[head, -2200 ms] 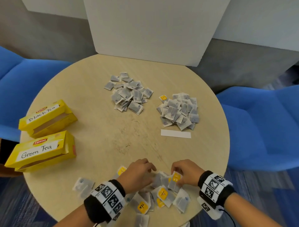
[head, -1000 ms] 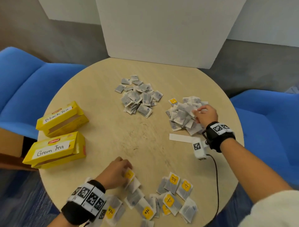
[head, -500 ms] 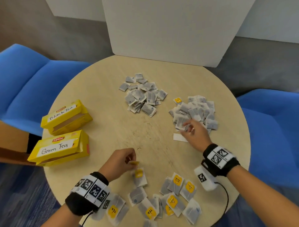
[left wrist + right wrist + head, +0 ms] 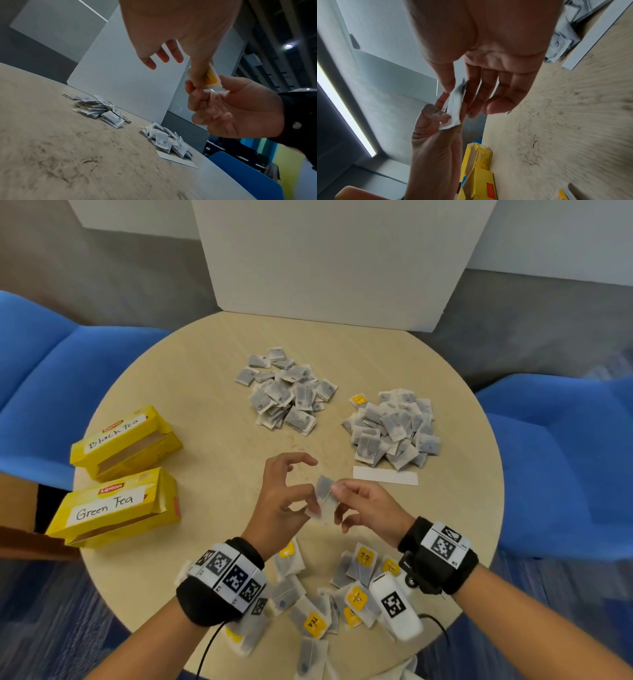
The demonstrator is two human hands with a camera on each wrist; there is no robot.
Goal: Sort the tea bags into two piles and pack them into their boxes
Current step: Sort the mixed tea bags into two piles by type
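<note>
Above the middle of the round table [image 4: 212,542] my two hands meet on one tea bag [image 4: 324,494]. My left hand [image 4: 281,501] pinches its lower end between thumb and a finger, the other fingers spread. My right hand [image 4: 363,503] pinches the upper end. In the left wrist view the bag's yellow tag [image 4: 211,77] shows beside my left thumb [image 4: 199,73]. In the right wrist view the bag [image 4: 454,106] hangs between both hands. Two sorted piles lie beyond: one at centre [image 4: 287,397], one to the right [image 4: 394,426]. Several loose bags [image 4: 356,597] lie at the near edge.
Two open yellow boxes lie at the left, marked Black Tea [image 4: 123,440] and Green Tea [image 4: 113,508]. A white paper strip [image 4: 385,475] lies below the right pile. A white board [image 4: 335,258] stands at the table's far edge. Blue chairs [image 4: 561,460] flank the table.
My right hand came back from the right pile to the table's middle. My left hand lifted its tea bag, and now both hands hold it.
</note>
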